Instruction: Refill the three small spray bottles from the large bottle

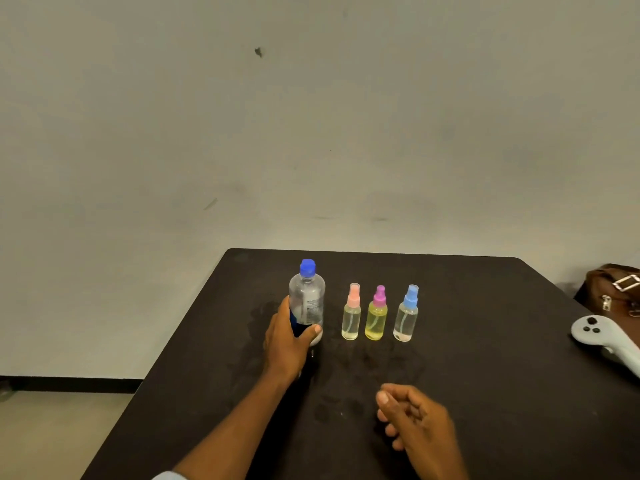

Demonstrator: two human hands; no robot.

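Observation:
The large clear bottle (307,299) with a blue cap stands upright on the black table (467,358), and my left hand (289,337) is wrapped around its lower half. To its right stand three small spray bottles in a row: one with a pale pink top (352,315), a yellow one with a magenta top (376,317), and one with a blue top (406,317). All three have their tops on and hold liquid. My right hand (414,420) hovers nearer to me with fingers loosely curled, holding nothing.
A grey handheld controller (604,339) lies at the table's right edge. A brown bag (613,289) sits behind it at the far right. Damp smears mark the table around the bottles. The table's left edge drops to the floor.

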